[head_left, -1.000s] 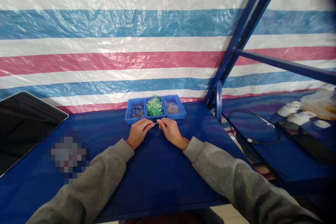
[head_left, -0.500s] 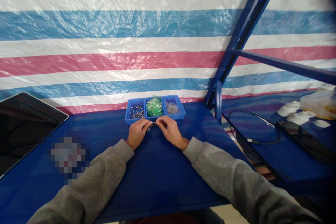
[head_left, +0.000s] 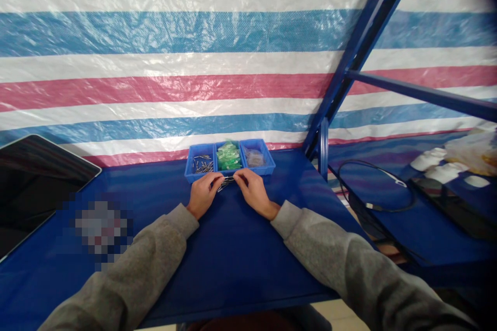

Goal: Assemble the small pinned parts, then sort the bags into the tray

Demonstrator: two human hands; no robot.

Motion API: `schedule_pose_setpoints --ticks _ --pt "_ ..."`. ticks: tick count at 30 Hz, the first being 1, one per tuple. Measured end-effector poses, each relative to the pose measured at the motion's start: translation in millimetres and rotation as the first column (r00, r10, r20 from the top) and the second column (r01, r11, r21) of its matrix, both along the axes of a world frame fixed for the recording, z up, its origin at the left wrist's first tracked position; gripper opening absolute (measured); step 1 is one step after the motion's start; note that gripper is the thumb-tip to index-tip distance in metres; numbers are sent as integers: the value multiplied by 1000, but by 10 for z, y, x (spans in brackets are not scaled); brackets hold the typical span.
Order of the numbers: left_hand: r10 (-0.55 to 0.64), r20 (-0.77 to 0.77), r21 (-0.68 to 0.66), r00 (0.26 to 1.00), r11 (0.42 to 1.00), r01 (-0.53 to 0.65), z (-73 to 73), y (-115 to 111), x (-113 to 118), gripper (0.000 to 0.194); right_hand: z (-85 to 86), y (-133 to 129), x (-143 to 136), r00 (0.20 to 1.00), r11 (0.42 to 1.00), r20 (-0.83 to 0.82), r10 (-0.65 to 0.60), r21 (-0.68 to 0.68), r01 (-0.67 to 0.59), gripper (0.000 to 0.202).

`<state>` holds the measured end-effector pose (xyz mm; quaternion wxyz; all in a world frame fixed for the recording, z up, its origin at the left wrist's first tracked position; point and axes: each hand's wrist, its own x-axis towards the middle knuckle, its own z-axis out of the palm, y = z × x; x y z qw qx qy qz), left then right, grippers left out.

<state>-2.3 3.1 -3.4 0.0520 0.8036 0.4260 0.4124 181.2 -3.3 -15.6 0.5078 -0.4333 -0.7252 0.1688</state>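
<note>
Between my hands are several thin dark metal pieces [head_left: 226,181], just in front of a row of blue bins. My left hand [head_left: 202,194] pinches their left end between thumb and fingers. At their right end, the fingertips of my right hand [head_left: 254,192] are closed on them too. The left bin [head_left: 189,169] holds similar thin metal pieces. Green plastic packets [head_left: 229,156] fill the middle bin, and small clear bags [head_left: 254,158] lie in the right one.
A dark screen with a pale edge [head_left: 42,181] lies at the left, near a pixelated patch. To the right are a blue metal frame [head_left: 349,72], a black cable [head_left: 388,210], white bottles [head_left: 429,159] and a dark flat object [head_left: 454,207].
My right hand has shifted very slightly to the right and away from my left hand, so a bit more of the metal pieces shows between them.
</note>
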Motion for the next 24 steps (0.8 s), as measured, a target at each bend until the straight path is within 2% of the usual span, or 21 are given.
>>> schedule_pose_setpoints --ticks 9,24 --pt "11 -11 22 1000 1000 -10 -4 -12 6 19 -10 20 -1 999 999 -17 -35 -2 35 23" --pt "49 -19 -23 999 999 -49 15 -41 26 11 0 12 -6 1000 1000 -6 15 -9 -15 23"
